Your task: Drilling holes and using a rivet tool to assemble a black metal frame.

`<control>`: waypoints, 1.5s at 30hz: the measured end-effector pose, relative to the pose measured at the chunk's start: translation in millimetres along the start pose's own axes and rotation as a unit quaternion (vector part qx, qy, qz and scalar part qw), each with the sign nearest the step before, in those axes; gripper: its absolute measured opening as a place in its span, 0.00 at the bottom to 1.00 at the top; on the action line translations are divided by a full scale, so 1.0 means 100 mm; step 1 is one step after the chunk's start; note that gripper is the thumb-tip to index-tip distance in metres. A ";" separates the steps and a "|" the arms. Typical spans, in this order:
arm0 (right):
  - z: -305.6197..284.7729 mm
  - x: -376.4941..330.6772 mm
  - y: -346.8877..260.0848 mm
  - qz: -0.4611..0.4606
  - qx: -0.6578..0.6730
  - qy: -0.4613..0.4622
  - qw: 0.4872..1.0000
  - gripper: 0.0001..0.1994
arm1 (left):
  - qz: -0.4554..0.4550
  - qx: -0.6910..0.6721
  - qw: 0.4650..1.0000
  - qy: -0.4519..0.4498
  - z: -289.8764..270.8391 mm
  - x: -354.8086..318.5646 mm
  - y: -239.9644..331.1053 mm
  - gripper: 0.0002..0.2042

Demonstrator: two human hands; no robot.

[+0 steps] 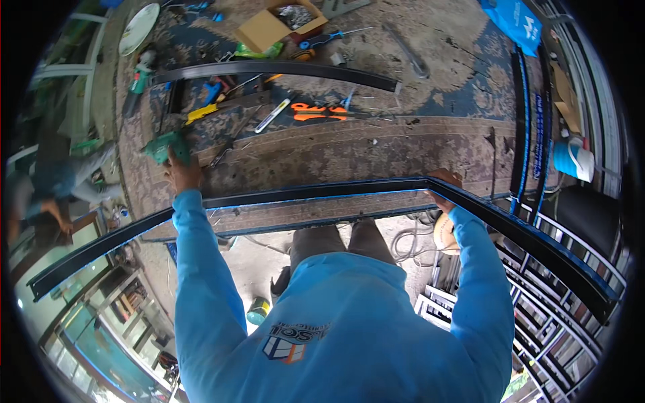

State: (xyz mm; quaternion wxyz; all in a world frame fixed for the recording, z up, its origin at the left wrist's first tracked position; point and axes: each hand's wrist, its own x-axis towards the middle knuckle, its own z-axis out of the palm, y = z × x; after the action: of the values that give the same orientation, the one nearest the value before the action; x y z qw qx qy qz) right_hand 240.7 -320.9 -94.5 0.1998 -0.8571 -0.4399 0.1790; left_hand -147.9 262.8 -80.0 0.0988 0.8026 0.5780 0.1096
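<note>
My left hand (183, 173) is closed on a green power tool (165, 146) at the left of the carpet-covered table; its exact kind is hard to make out. With fingers wrapped round it, my right hand (445, 187) grips a long black metal profile (295, 193) at its angled corner. Blue film shows along the profile's edge. One arm of it runs left under my left forearm, the other slants down to the right. Beyond my hands lie a white and yellow marker-like tool (273, 115) and orange-handled scissors (319, 112).
Another black profile (275, 68) lies across the table (376, 148). Behind it are an open cardboard box (282, 25), a screwdriver (336, 37) and a second green power tool (140, 77). Metal bars (551, 302) are stacked at right. A person's hand (59, 216) shows at far left.
</note>
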 end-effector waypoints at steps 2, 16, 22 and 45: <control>-0.02 0.02 0.00 0.012 0.019 -0.001 1.000 0.19 | 0.226 0.018 0.964 0.136 0.01 -0.17 0.47 0.30; -0.09 0.00 -0.03 0.025 -0.073 -0.091 0.993 0.15 | 0.532 -0.140 0.822 -0.151 1.43 -1.35 3.74 0.07; -0.03 -0.01 0.06 0.027 -0.058 -0.060 0.996 0.18 | 0.437 -0.237 0.832 -0.246 1.04 -1.76 3.76 0.06; -0.05 0.01 0.01 -0.076 0.005 0.033 0.997 0.12 | -0.060 -0.594 0.728 -0.335 1.43 -3.99 3.75 0.05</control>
State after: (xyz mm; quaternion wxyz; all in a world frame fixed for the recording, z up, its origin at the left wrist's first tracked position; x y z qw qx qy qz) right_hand 244.1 -321.4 -90.8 0.2315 -0.8256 -0.4960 0.1367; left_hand 110.2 -237.6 -134.8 0.7495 0.5280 0.3708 0.1484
